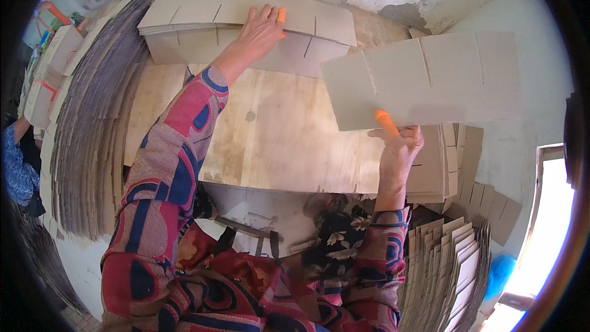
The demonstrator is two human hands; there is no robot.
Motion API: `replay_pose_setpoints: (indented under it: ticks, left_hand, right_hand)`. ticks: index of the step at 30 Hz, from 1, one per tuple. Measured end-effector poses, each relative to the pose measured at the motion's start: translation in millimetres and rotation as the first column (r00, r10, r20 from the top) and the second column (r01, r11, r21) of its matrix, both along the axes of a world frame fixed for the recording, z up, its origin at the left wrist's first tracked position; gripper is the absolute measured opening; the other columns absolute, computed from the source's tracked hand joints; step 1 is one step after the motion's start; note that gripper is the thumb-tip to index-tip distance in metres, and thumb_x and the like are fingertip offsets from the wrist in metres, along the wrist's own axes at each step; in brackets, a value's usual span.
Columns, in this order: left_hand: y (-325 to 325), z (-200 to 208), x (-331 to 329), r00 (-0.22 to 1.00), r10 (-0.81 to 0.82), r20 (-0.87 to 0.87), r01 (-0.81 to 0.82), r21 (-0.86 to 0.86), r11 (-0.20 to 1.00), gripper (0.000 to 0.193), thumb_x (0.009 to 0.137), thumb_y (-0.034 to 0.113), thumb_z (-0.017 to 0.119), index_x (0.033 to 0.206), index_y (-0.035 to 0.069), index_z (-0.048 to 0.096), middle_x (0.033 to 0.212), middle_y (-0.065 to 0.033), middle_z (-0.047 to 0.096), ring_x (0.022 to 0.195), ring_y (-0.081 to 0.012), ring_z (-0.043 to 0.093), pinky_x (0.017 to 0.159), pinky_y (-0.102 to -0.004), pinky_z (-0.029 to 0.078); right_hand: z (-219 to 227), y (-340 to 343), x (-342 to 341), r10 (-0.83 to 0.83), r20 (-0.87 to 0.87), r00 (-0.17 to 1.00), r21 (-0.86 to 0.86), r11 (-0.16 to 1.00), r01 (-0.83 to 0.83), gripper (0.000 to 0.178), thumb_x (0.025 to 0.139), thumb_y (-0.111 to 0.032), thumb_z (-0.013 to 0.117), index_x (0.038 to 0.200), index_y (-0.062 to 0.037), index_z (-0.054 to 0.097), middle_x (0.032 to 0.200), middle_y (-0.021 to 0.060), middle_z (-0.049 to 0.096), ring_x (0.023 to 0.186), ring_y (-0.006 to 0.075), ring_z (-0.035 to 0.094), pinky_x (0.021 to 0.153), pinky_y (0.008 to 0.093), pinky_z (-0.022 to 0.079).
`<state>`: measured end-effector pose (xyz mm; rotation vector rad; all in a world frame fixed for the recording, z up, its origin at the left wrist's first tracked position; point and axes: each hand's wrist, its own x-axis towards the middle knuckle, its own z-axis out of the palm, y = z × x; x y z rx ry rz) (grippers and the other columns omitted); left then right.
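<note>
My right hand [401, 152] holds up a slotted grey-brown cardboard sheet [455, 77] by its lower edge, tilted above the right end of the wooden tabletop [289, 129]. An orange cover sits on one finger of that hand. Farther off to the left, my left hand [259, 37] reaches over a stack of similar slotted cardboard sheets [190, 13] at the table's far side. Its fingers bend over the top sheet, and an orange-tipped thumb shows at the near edge. How many sheets it grips is hidden.
A tall pile of cardboard [92, 110] rises along the left. More slotted sheets [430, 166] lie at the right end of the table, and others [439, 264] stand on edge below. Another person's blue sleeve [21, 166] shows at far left. A bright opening [550, 209] is at right.
</note>
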<state>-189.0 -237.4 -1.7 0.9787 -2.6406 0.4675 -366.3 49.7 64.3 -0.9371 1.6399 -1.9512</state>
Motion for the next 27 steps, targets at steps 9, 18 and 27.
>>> replay_pose_setpoints:
  ticks: [9, 18, 27]
  left_hand:
    - [-19.7, 3.1, 2.4, 0.976, -0.214, 0.024, 0.215, -0.061, 0.975, 0.011, 0.076, 0.008, 0.061, 0.086, 0.002, 0.060, 0.078, -0.0091, 0.060, 0.087, -0.0259, 0.056, 0.075, -0.0371, 0.044]
    - [-7.6, 20.4, 8.5, 0.859, -0.385, -0.337, 0.391, -0.051, 0.919, 0.031, 0.073, 0.006, 0.061, 0.104, 0.002, 0.060, 0.103, -0.0030, 0.059, 0.097, -0.0236, 0.055, 0.074, -0.0329, 0.053]
    - [64.8, 30.8, 2.6, 0.921, -0.388, 0.044, 0.389, -0.038, 0.920, 0.051, 0.073, 0.006, 0.059, 0.122, -0.005, 0.051, 0.115, -0.0100, 0.053, 0.095, -0.0222, 0.053, 0.069, -0.0313, 0.055]
  right_hand:
    - [-13.7, -4.8, -3.4, 0.005, -0.023, 1.000, 0.165, 0.986, -0.001, 0.008, 0.087, -0.003, 0.057, 0.086, 0.0032, 0.063, 0.060, 0.0024, 0.054, 0.044, 0.0101, 0.046, 0.039, 0.0233, 0.035]
    - [-7.7, -10.6, 19.4, 0.009, -0.130, 0.991, 0.196, 0.980, 0.017, 0.022, 0.085, 0.000, 0.046, 0.096, 0.0085, 0.063, 0.080, 0.0158, 0.065, 0.042, 0.0143, 0.052, 0.037, 0.0236, 0.036]
    - [-3.1, -14.6, 32.3, -0.091, -0.095, 0.991, 0.265, 0.957, 0.114, 0.019, 0.082, 0.011, 0.047, 0.092, 0.0085, 0.063, 0.061, 0.0088, 0.058, 0.042, 0.0117, 0.054, 0.037, 0.0225, 0.039]
